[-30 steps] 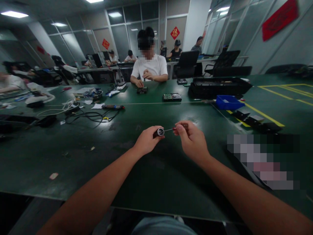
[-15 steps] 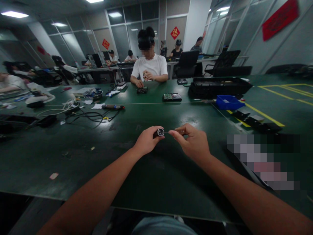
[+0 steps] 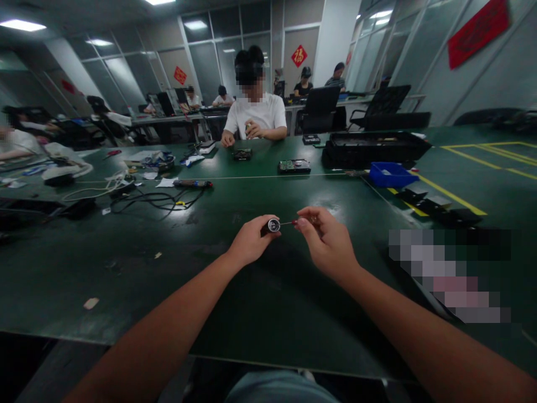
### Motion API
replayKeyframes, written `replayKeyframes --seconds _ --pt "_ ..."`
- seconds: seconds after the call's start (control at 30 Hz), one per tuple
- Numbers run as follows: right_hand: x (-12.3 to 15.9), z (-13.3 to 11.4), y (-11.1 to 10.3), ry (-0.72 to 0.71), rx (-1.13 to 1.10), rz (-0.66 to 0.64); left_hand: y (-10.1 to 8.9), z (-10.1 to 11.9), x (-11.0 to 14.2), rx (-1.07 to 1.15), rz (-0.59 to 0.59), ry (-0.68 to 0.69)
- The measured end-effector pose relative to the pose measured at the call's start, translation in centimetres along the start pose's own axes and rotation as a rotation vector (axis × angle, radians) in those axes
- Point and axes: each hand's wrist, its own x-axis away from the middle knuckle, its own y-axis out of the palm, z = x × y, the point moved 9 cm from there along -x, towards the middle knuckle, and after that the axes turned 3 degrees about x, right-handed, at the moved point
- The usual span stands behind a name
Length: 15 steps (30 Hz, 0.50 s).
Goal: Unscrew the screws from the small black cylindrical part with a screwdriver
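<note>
Left hand (image 3: 250,241) and right hand (image 3: 332,244) bare; forearms (image 3: 180,313) likewise. Garment (image 3: 277,388): muted blue-green, visible below the near edge of the table (image 3: 255,313).

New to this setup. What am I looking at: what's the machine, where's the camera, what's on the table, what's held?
There's no robot: these are a person's two bare hands. Every picture comes from one camera worn on that person's head, looking forward and down. The left hand holds a dark cylinder, its round end facing the camera. The right hand grips a thin-shafted tool pointed toward that end; whether it touches is too small to tell. On the green table lie black cables and a pen-shaped tool to the left, a circuit-board device ahead, and a blue bin to the right. A co-worker sits across the table.
</note>
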Motion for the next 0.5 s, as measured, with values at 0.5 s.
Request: replayKeyframes --seconds 0.5 --pt "-0.8 4.7 -0.9 0.273 -0.427 0.233 0.0 1.0 0.0 -0.011 -0.022 0.029"
